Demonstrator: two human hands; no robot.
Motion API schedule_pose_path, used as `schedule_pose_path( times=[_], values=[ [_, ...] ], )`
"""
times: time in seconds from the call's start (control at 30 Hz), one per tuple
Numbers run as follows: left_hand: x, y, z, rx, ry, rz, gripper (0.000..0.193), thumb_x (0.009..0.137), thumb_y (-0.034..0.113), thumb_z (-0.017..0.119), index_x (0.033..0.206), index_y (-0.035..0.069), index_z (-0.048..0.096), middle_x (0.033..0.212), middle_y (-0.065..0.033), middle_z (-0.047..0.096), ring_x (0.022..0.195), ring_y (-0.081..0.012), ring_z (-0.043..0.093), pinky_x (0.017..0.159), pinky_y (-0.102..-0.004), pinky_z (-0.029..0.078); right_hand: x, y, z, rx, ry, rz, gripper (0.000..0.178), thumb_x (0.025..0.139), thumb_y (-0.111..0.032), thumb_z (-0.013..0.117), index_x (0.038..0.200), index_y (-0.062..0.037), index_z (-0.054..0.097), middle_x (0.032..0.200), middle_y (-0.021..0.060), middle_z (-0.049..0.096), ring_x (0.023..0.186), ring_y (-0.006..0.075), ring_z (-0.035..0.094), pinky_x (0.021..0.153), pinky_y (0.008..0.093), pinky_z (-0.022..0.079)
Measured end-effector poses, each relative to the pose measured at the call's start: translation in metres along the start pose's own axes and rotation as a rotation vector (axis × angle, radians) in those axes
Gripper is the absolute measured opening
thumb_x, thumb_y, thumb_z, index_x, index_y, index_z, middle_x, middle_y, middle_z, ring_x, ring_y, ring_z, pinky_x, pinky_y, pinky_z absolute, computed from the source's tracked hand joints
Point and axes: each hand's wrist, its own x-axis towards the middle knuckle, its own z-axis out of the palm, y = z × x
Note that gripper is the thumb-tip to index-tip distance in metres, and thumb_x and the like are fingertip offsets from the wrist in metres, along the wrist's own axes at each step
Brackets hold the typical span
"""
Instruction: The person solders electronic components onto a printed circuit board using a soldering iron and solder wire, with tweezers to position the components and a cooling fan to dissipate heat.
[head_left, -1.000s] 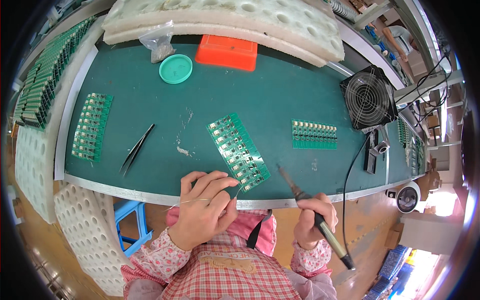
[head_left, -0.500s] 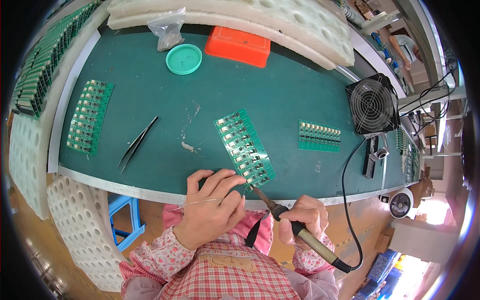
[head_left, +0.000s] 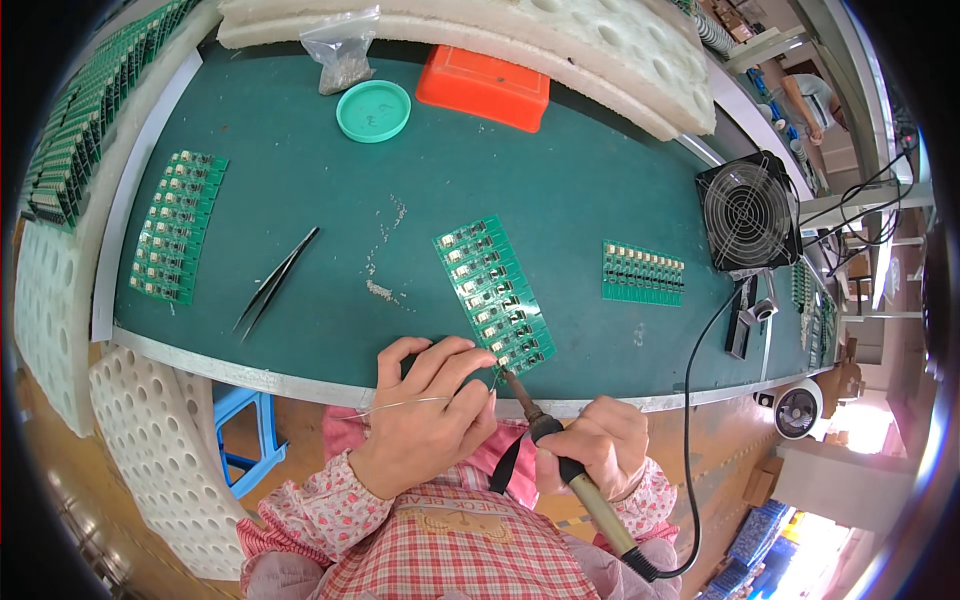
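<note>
Lower centre now, one thin silvery wire (head_left: 425, 400) is clamped by the left hand (head_left: 420, 422), one olive-handled soldering iron (head_left: 600, 510) by the right hand (head_left: 602, 445); mid-frame, three green oblong circuit boards (head_left: 495, 292).

Surface (head_left: 560, 180) well lit; lower right washed out by glare; edges bowed, corners blackened by fisheye.

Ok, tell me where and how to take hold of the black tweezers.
Pinch the tweezers around mid-length, across both arms, probably coming from above: they lie on the green table with both arms showing side by side, joined end at the far side, spread tips toward the table's near edge.
</note>
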Motion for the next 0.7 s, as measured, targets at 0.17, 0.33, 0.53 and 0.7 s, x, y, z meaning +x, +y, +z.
schedule_pose_path(
  times=[0.17,0.33,0.53,0.7],
  values=[
    [0.001,0.000,0.000,-0.003,0.005,0.005,0.022,0.069,0.006,0.074,0.070,0.008,0.051,0.109,-0.0029,0.067,0.101,-0.0229,0.064,0.089,-0.0462,0.039,0.006,-0.003,-0.006,-0.013,-0.126,-0.064,0.025,0.066,-0.006,0.078,0.083,-0.0082,0.060,0.056,-0.0042,0.042,0.045,0.0113,0.044,0.042,0.0256,0.031],
    [0.000,0.000,0.001,-0.011,0.012,0.006,0.023,0.069,0.006,0.073,0.070,0.008,0.050,0.109,-0.0030,0.067,0.101,-0.0228,0.064,0.089,-0.0462,0.039,0.006,-0.004,-0.002,-0.057,-0.103,-0.095,0.024,0.064,-0.008,0.076,0.081,-0.0090,0.060,0.055,-0.0050,0.038,0.044,0.0109,0.042,0.042,0.0257,0.030],
    [-0.001,-0.001,0.000,-0.022,0.005,0.008,0.023,0.071,0.006,0.073,0.069,0.009,0.050,0.111,-0.0033,0.067,0.103,-0.0231,0.065,0.091,-0.0463,0.040,-0.008,0.005,-0.013,-0.021,0.126,0.044,0.016,0.071,-0.006,0.070,0.083,-0.0097,0.060,0.053,-0.0031,0.043,0.041,0.0152,0.042,0.041,0.0286,0.032],
    [0.000,-0.001,-0.003,-0.059,0.007,0.007,0.023,0.071,0.004,0.072,0.070,0.008,0.050,0.111,-0.0059,0.067,0.107,-0.0255,0.065,0.092,-0.0469,0.041,-0.021,0.007,-0.010,-0.010,0.289,0.224,0.030,0.092,-0.031,0.060,0.078,-0.0045,0.055,0.056,0.0026,0.048,0.045,0.0169,0.045,0.043,0.0310,0.035]
  ],
)
